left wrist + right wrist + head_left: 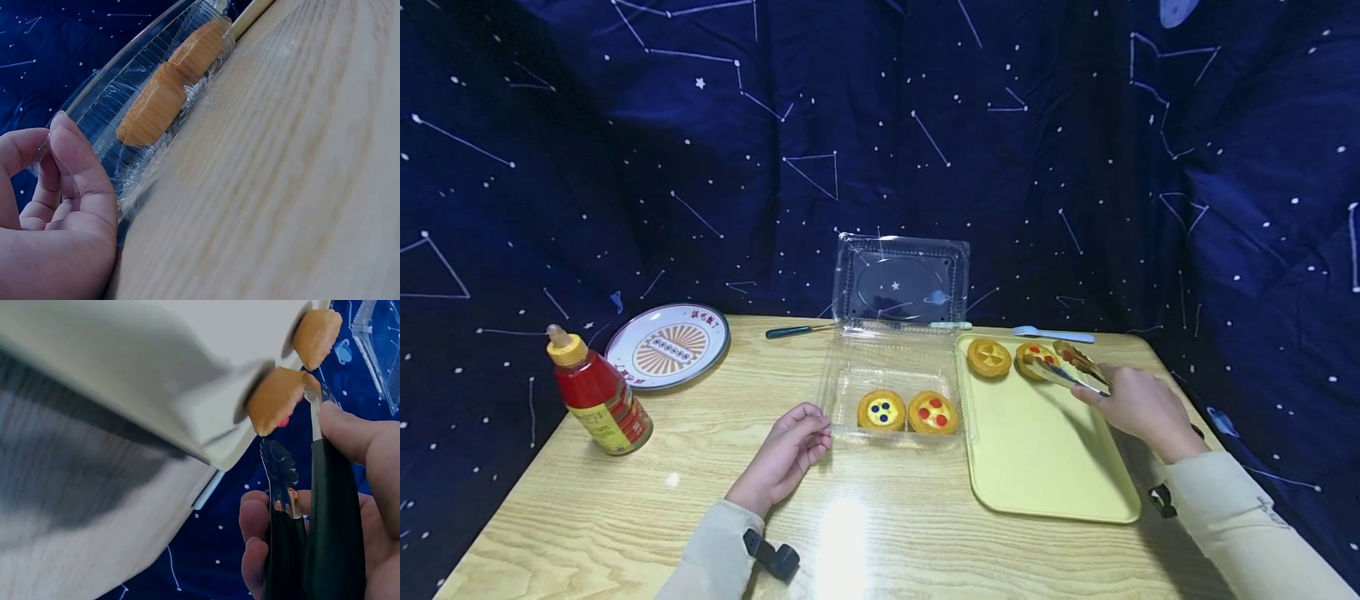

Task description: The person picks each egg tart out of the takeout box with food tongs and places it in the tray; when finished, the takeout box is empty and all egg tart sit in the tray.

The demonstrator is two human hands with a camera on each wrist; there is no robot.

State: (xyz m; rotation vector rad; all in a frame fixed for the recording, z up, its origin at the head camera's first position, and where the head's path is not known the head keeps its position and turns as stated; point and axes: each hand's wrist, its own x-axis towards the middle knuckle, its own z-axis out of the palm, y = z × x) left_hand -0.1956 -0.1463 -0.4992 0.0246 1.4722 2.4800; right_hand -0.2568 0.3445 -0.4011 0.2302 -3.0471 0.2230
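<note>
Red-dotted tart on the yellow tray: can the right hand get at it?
Likely yes: the right hand holds open tongs right at the red-dotted tart, and nothing appears to block them.

A white plate [667,347] on the left bears red Chinese characters [705,320] along its upper-right rim; the last appears to be "了", the others too small to read surely. More red lettering [631,377] at its lower-left rim is unreadable. Print on the yellow label [602,425] of a red squeeze bottle [597,387] is illegible.
</note>
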